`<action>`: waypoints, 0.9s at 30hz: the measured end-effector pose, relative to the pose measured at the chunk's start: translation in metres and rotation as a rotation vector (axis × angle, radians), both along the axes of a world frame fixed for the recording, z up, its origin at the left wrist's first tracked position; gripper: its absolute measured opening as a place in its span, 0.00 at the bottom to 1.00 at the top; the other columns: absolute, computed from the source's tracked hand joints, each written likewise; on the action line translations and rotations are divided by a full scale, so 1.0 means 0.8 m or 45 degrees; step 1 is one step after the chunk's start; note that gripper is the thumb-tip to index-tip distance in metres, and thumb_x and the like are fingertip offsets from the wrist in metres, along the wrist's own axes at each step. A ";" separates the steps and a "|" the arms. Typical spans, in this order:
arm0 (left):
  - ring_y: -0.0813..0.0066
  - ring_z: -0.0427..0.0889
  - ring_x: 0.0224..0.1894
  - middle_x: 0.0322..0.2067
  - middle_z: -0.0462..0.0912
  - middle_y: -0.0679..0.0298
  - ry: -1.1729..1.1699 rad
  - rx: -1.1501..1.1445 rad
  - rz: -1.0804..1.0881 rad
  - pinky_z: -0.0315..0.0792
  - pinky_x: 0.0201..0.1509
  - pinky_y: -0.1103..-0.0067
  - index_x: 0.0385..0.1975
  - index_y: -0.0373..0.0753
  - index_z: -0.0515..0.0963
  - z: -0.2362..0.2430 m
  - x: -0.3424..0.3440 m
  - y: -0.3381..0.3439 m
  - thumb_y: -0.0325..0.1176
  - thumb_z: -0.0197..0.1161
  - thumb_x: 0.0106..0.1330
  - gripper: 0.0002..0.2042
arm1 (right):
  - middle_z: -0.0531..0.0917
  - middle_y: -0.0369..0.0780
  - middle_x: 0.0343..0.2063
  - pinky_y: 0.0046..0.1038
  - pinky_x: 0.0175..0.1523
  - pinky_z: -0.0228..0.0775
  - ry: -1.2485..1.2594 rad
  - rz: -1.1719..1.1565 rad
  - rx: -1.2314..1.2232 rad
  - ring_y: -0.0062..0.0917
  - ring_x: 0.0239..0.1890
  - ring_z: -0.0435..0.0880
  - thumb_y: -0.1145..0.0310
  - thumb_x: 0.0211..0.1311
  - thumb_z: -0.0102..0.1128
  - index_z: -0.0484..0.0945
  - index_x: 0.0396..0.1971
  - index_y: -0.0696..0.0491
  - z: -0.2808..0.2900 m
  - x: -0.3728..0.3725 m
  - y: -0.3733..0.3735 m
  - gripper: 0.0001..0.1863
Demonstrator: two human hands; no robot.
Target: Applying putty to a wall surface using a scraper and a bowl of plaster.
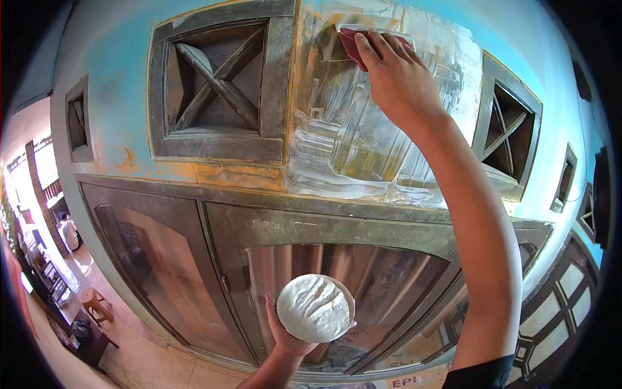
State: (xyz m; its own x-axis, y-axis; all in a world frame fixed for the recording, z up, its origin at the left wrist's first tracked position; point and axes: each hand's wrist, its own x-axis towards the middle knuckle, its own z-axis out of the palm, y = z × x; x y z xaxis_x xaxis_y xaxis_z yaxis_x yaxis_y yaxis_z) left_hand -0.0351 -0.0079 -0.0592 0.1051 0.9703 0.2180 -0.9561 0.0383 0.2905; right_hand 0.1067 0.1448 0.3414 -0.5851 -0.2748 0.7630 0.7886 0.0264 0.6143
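Observation:
My right hand is raised high and presses a flat dark red putty spreader against the wall, its fingers laid over the back. White putty shows along the spreader's upper edge. Beneath it the wall patch is streaked with white and grey putty over yellowish and dark areas. Low in front of me, my left hand holds a round bowl from below and the side. Thick white putty fills it, its surface ridged.
Wooden vents with crossed bars flank the patch, a left vent and a right vent. Below runs a dark wooden frame with glass panes. A stool stands on the tiled floor at left, and a person sits farther back.

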 end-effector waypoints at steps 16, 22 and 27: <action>0.34 0.66 0.71 0.71 0.68 0.53 -0.043 0.008 0.000 0.54 0.64 0.21 0.73 0.44 0.65 -0.013 -0.008 -0.002 0.79 0.42 0.65 0.48 | 0.86 0.41 0.48 0.44 0.60 0.78 0.143 0.230 -0.108 0.38 0.51 0.87 0.38 0.68 0.59 0.83 0.39 0.54 0.014 -0.024 0.010 0.29; 0.37 0.67 0.71 0.72 0.68 0.54 0.003 0.018 0.010 0.53 0.65 0.22 0.73 0.44 0.65 -0.004 -0.007 -0.004 0.80 0.42 0.65 0.49 | 0.86 0.39 0.50 0.48 0.73 0.65 -0.026 0.220 0.193 0.31 0.64 0.80 0.41 0.69 0.62 0.86 0.35 0.53 0.021 -0.015 0.027 0.26; 0.38 0.68 0.70 0.71 0.69 0.55 -0.023 0.003 0.015 0.55 0.64 0.22 0.73 0.44 0.66 -0.007 -0.008 -0.001 0.80 0.41 0.65 0.48 | 0.84 0.31 0.41 0.47 0.63 0.72 -0.060 0.155 0.273 0.26 0.53 0.84 0.37 0.62 0.65 0.88 0.33 0.49 0.024 -0.011 0.014 0.27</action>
State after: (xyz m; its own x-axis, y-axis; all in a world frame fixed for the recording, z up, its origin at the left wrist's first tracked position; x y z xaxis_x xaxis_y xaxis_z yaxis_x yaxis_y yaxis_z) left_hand -0.0411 -0.0085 -0.0644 0.0894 0.9709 0.2222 -0.9617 0.0261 0.2730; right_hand 0.0978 0.1562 0.3607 -0.5711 -0.4980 0.6525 0.7580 -0.0150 0.6521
